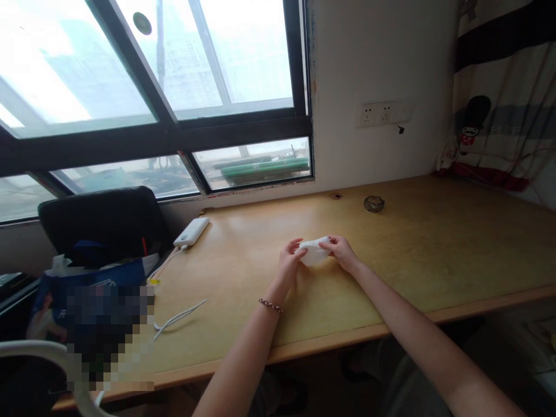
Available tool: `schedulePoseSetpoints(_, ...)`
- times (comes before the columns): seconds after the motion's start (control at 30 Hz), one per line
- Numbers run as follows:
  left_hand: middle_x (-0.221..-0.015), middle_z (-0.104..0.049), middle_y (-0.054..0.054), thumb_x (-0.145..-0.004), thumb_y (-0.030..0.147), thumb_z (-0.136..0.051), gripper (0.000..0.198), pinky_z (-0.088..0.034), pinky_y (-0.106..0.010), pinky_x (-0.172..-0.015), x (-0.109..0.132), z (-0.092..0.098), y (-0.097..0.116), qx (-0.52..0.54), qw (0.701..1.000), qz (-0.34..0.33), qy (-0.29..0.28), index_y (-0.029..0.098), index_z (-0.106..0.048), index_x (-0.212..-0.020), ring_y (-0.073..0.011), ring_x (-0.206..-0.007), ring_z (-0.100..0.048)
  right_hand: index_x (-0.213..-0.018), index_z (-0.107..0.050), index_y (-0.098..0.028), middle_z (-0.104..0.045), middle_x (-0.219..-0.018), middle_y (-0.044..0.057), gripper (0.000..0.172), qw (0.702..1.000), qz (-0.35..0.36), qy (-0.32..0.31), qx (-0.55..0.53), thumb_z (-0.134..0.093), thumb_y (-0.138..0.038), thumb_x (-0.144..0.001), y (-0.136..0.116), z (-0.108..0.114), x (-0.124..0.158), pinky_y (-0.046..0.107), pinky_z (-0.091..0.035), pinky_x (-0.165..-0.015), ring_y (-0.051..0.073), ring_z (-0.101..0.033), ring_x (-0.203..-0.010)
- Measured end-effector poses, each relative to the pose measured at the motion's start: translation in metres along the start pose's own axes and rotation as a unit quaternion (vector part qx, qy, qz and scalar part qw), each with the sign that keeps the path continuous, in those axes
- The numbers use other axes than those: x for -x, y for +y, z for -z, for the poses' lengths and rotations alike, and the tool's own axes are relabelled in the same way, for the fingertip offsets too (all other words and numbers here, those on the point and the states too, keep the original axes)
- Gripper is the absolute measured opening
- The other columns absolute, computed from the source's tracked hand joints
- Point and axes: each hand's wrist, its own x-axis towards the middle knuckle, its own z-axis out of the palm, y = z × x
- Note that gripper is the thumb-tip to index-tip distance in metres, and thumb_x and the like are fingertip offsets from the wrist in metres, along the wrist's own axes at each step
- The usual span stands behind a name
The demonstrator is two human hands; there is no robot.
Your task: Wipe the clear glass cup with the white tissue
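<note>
Between my two hands is a small, thin white piece that looks like soft tissue or cloth (316,252); its exact kind is too small to tell. My left hand (293,253) pinches its left end, thumb on top. On the opposite end, the thumb and fingers of my right hand (341,252) are closed. The white piece is held just above the wooden desk (260,272), its lower edge hanging down. A braided bracelet (271,306) circles my left wrist.
A white power bank (191,231) with a cable lies at the desk's left, near another loose white cable (180,317). A round dark object (374,203) stands toward the back. A blue bag (99,278) and black chair (104,220) are left. Curtain (499,116) hangs right.
</note>
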Motion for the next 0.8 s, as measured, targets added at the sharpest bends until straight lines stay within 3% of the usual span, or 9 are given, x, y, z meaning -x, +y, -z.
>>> schedulePoseSetpoints(0.17,-0.103,-0.057,-0.008,-0.061,0.023,-0.069,0.048,-0.045,-0.023,-0.065,0.000,0.001,0.005,0.080,0.996,0.004,0.037,0.020,-0.052,-0.107,-0.0157,-0.083,-0.058,-0.072,-0.064,-0.015,-0.066,-0.071,0.002,0.024,0.998,0.003,-0.020,-0.067,-0.073,-0.027,-0.054,-0.004,-0.002,0.001,0.024,-0.043,-0.059,0.013,-0.057,-0.060)
schedulePoseSetpoints(0.27,-0.101,-0.058,-0.010,-0.063,0.025,-0.069,0.045,-0.048,-0.026,-0.066,-0.004,0.001,0.002,0.108,0.991,0.061,0.055,0.018,-0.052,-0.104,-0.0172,-0.081,-0.059,-0.073,-0.064,-0.015,-0.066,-0.073,0.002,0.022,0.995,0.012,-0.037,-0.092,-0.071,-0.024,-0.054,-0.008,-0.004,0.003,0.025,-0.043,-0.060,0.014,-0.057,-0.062)
schedulePoseSetpoints(0.37,-0.089,-0.061,-0.012,-0.066,0.034,-0.066,0.039,-0.050,-0.030,-0.064,-0.004,-0.002,-0.001,0.106,0.982,0.158,0.020,0.014,-0.055,-0.097,-0.0188,-0.073,-0.061,-0.076,-0.064,-0.016,-0.065,-0.071,0.002,0.022,0.993,0.011,-0.045,-0.105,-0.066,-0.021,-0.055,-0.011,-0.004,0.004,0.024,-0.042,-0.057,0.014,-0.055,-0.060)
schedulePoseSetpoints(0.47,-0.081,-0.063,-0.011,-0.067,0.040,-0.064,0.041,-0.051,-0.029,-0.062,-0.001,-0.005,0.001,0.095,0.975,0.199,-0.031,0.012,-0.056,-0.097,-0.0189,-0.071,-0.062,-0.080,-0.063,-0.017,-0.065,-0.071,0.001,0.026,0.990,0.011,-0.056,-0.129,-0.060,-0.017,-0.055,-0.012,-0.003,0.004,0.024,-0.042,-0.056,0.014,-0.055,-0.060)
schedulePoseSetpoints(0.6,-0.077,-0.064,-0.011,-0.067,0.041,-0.064,0.046,-0.051,-0.028,-0.058,0.004,-0.007,0.004,0.081,0.971,0.214,-0.066,0.009,-0.055,-0.098,-0.0188,-0.067,-0.063,-0.078,-0.063,-0.016,-0.065,-0.072,0.003,0.028,0.988,0.010,-0.062,-0.144,-0.053,-0.015,-0.052,-0.013,-0.003,0.006,0.024,-0.041,-0.054,0.016,-0.056,-0.061)
schedulePoseSetpoints(0.8,-0.084,-0.065,-0.011,-0.064,0.030,-0.069,0.038,-0.050,-0.026,-0.059,0.006,-0.005,0.008,0.091,0.978,0.160,-0.097,0.011,-0.058,-0.096,-0.0166,-0.067,-0.063,-0.078,-0.064,-0.015,-0.064,-0.069,0.003,0.030,0.984,-0.007,-0.093,-0.152,-0.049,-0.015,-0.051,-0.015,-0.005,0.008,0.024,-0.039,-0.051,0.016,-0.055,-0.058)
